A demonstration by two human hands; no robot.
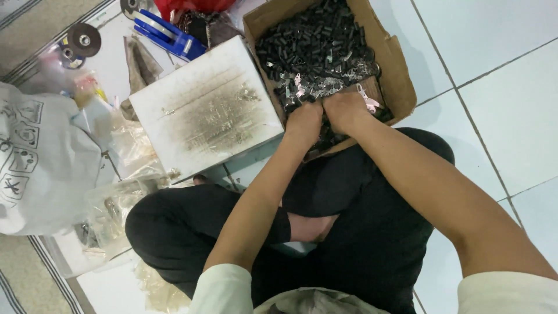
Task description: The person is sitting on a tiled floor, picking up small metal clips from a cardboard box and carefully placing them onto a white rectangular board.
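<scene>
A brown cardboard box (401, 75) lies open on the tiled floor in front of my crossed legs. It is filled with several small black tube-like parts (317, 38) and some silvery metal zipper-pull pieces (325, 84). My left hand (303, 121) and my right hand (347, 109) are pressed side by side into the near end of the box. Their fingers are buried in the pile, so what they grip is hidden. A pale pink piece (367, 100) lies just beside my right hand.
A worn white slab (203, 107) with dark scuff marks lies left of the box. Blue tool handles (165, 32), a round disc (83, 39), clear plastic bags (119, 203) and a large white sack (40, 157) crowd the left side. Pale floor tiles (500, 87) stretch right.
</scene>
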